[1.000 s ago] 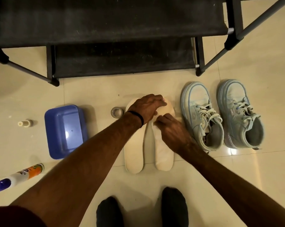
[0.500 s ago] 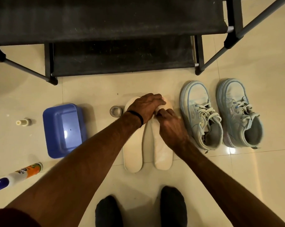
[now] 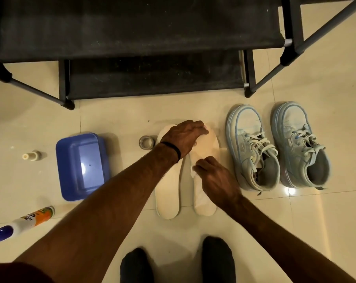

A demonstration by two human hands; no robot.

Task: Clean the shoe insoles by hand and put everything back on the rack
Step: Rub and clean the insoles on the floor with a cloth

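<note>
While two pale cream insoles lie flat, side by side on the tiled floor before the rack [image 3: 132, 27], the left hand [image 3: 185, 135] presses flat, fingers extended, on the right insole [image 3: 211, 144] toe. The right hand [image 3: 215, 176], fingers curled, pinches a white cloth [image 3: 193, 173] against its middle.

bottle [image 3: 21, 223] tip cut off, rack [image 3: 132, 27] cropped

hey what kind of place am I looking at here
Probably a home entryway or a corner used for shoe storage: a black fabric shoe rack stands on a tiled floor, with a pair of sneakers and two insoles laid out before it.
</note>
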